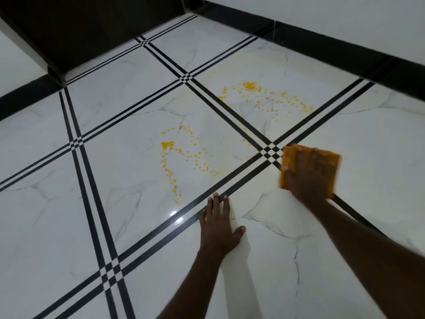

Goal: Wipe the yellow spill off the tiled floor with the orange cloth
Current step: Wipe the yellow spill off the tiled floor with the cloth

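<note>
- Nearest me, my left hand (217, 229) lies flat on the white tiled floor (57, 215), fingers spread and holding nothing, propping my weight just short of the black stripes.
- Further out, my right hand (309, 176) presses open-palmed on the orange cloth (290, 155), fingers splayed over it rather than curled round it; the cloth sits beside the stripe crossing, on the floor.
- Neither yellow spill patch is under the cloth: the near patch (181, 157) lies left of it, the far patch (264, 97) beyond it.
- Risk, as I judge it: sweeping flat could drag the droplets into streaks and push them into the tile joints.
- With no real grip, the cloth may slip out from under my palm on this glossy tile.
- My propping hand could skid if the wet reaches it.
</note>
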A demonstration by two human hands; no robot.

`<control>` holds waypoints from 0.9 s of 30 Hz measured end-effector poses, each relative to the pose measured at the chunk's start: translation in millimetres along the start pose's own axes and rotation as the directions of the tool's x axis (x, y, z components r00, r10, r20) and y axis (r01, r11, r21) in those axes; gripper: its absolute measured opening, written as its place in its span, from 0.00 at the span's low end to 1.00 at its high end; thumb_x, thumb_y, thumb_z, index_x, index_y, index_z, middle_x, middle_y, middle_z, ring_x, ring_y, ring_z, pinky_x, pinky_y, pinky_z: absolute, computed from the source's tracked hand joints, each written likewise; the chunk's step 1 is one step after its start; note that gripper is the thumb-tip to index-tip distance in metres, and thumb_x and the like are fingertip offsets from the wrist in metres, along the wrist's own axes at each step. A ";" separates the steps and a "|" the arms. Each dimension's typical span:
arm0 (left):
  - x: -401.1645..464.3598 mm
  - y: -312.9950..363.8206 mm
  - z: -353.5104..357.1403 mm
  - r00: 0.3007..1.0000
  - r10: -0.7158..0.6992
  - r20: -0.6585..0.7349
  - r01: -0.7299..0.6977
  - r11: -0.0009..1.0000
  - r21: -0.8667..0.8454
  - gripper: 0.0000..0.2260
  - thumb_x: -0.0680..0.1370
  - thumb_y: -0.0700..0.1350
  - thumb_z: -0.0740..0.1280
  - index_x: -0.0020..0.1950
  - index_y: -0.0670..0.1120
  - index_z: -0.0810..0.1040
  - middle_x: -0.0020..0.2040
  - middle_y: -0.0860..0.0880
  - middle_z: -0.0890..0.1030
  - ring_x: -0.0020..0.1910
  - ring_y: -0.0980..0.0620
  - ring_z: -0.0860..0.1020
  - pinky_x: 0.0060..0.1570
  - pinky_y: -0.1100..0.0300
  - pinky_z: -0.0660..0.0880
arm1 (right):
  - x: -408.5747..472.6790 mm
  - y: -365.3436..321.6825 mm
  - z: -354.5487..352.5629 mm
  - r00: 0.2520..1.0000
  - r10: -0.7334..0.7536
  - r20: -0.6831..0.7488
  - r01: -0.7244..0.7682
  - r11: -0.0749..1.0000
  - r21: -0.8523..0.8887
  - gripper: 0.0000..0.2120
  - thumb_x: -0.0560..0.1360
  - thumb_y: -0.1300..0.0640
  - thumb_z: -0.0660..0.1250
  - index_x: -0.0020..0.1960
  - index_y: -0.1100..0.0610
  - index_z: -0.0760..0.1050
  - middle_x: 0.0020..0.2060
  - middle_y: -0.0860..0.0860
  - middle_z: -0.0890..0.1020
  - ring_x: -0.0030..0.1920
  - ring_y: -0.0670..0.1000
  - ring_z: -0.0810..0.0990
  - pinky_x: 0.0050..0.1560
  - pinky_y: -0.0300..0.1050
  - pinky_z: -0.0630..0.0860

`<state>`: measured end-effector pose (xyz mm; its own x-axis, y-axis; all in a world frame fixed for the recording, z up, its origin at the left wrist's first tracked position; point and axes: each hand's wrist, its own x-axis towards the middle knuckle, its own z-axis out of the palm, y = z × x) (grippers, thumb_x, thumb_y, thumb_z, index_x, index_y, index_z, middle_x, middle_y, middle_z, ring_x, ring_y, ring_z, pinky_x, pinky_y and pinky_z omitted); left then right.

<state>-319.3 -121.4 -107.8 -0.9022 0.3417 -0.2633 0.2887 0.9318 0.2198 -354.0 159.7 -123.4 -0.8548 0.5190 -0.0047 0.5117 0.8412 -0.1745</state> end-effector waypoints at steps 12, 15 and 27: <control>-4.5 0.0 -13.8 0.991 -0.123 0.056 0.119 0.991 0.061 0.43 0.75 0.65 0.68 0.82 0.46 0.53 0.81 0.42 0.57 0.80 0.40 0.57 0.73 0.44 0.66 | -74.6 32.4 11.0 0.918 -0.389 0.070 0.394 0.917 -0.062 0.35 0.82 0.36 0.46 0.83 0.53 0.54 0.80 0.61 0.60 0.80 0.66 0.58 0.77 0.70 0.56; -1.4 0.1 -13.4 0.991 -0.119 0.061 0.112 0.989 0.095 0.44 0.75 0.65 0.68 0.82 0.46 0.53 0.80 0.42 0.57 0.79 0.39 0.57 0.71 0.44 0.67 | -24.7 24.3 8.5 0.977 -0.213 0.015 0.213 0.975 -0.058 0.36 0.81 0.36 0.48 0.83 0.55 0.56 0.79 0.65 0.63 0.77 0.71 0.63 0.75 0.72 0.55; 33.6 -4.5 -122.5 0.868 -0.109 0.484 -0.013 0.970 0.243 0.27 0.77 0.55 0.72 0.73 0.45 0.74 0.69 0.43 0.77 0.70 0.43 0.74 0.66 0.54 0.72 | -37.1 -74.2 -37.3 0.926 -0.340 0.163 0.298 0.925 0.237 0.17 0.81 0.44 0.58 0.60 0.56 0.72 0.57 0.60 0.81 0.59 0.63 0.80 0.59 0.58 0.76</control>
<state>-390.2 -129.1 -2.5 -0.6597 0.2539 -0.7073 0.3696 0.9291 -0.0112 -357.0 83.7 -73.6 -0.9798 0.1696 -0.1060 0.1980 0.8966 -0.3961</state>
